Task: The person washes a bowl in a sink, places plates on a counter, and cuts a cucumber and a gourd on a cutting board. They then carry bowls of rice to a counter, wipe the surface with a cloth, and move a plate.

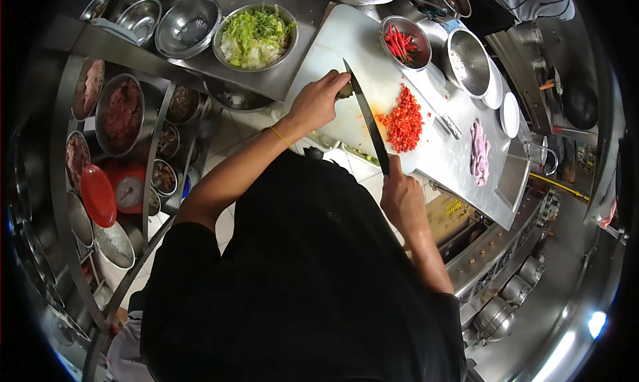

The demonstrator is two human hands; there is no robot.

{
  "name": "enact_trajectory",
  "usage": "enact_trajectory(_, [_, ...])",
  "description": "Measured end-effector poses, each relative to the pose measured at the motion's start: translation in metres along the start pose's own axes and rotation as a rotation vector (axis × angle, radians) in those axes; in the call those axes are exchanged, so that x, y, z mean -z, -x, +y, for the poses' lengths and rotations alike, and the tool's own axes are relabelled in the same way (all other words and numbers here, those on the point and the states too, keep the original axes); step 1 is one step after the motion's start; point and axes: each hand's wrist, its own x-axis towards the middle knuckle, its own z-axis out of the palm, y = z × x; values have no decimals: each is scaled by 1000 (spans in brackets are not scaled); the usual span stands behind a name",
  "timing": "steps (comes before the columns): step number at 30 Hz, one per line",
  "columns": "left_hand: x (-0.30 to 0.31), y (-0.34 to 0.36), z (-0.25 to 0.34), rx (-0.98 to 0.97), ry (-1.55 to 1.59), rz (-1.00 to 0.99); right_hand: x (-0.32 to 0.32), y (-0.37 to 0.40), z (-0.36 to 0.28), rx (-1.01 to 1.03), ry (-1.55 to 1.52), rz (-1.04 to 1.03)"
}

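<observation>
My right hand [404, 201] is wrapped round the handle of a long, dark-bladed kitchen knife [370, 120], which slants across the white cutting board [326, 49] with its tip pointing away from me. Beside the upper part of the blade, my left hand [318, 102] is closed, fingers bent, on a small dark green piece [345, 91] of a kind I cannot tell. To the right of the knife lies a heap of chopped red chili [405, 121], with orange stains on the board near it. Whole red chilies [399, 43] fill a metal bowl at the board's far right.
A bowl of shredded greens [256, 39] stands left of the board, near stacked metal bowls [188, 27]. On the right are a strip of pale raw meat [479, 152], an empty-looking bowl [469, 62] and white dishes [509, 114]. Shelves at left hold minced meat [121, 109].
</observation>
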Motion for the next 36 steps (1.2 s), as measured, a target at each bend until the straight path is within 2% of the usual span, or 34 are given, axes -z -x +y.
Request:
enact_trajectory(12, [-2, -2, 5, 68, 31, 20, -20, -41, -1, 42, 4, 34])
enact_trajectory(15, [-1, -1, 6, 81, 54, 34, -32, -61, 3, 136, -72, 129])
enact_trajectory(24, [-2, -1, 6, 88, 76, 33, -53, -97, 5, 161, -110, 178])
enact_trajectory(29, [-1, 0, 7, 54, 81, 52, -100, -135, 26, 178, -175, 172])
enact_trajectory(33, [3, 1, 1, 82, 162, 84, -95, -135, 25, 175, -123, 163])
enact_trajectory(36, [13, -3, -7, 172, 243, 119, -83, -124, 18, 121, -128, 138])
